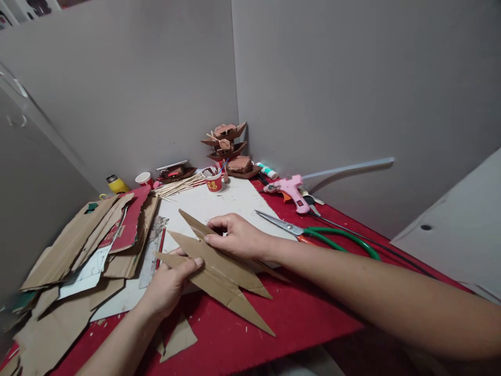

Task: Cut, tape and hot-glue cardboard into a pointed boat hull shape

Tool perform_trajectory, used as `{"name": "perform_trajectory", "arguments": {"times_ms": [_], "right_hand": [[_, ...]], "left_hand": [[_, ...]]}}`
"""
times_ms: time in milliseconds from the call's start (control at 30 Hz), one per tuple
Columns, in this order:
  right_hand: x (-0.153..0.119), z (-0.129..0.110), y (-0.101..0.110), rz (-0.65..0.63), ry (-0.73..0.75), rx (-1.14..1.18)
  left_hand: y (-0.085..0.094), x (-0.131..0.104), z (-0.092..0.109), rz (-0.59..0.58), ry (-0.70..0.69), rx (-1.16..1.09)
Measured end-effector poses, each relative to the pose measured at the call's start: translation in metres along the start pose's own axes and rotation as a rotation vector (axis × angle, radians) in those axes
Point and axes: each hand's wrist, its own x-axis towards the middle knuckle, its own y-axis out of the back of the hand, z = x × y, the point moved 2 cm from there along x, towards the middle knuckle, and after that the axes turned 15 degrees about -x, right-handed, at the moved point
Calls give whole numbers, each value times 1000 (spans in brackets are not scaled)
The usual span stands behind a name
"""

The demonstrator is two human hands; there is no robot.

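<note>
Soft, muted light is covering the red worktop; above its right edge a glue stick is shadowing the grey wall, and darkness is gathering beneath the near edge.

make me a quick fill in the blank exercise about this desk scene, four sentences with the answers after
1. The left hand has its ____ pressed on top of the pointed cardboard pieces.
2. The body of the hot glue gun is coloured ____.
3. The large scissors have looped handles coloured ____.
4. The sheet under the red paper cup with gold lettering is coloured ____.

Missing words: thumb; pink; green; white.
</note>
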Motion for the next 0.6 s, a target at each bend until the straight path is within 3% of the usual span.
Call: {"name": "perform_trajectory", "arguments": {"times_ms": [300,467,600], "right_hand": [[0,-6,5,-55,47,-48],[-1,-12,0,69,181,-364],[-1,-9,-2,54,105,-301]], "left_hand": [[-9,-12,-3,28,-41,49],[-11,-15,-6,96,-92,54],[-14,-13,-6,80,-48,40]]}}
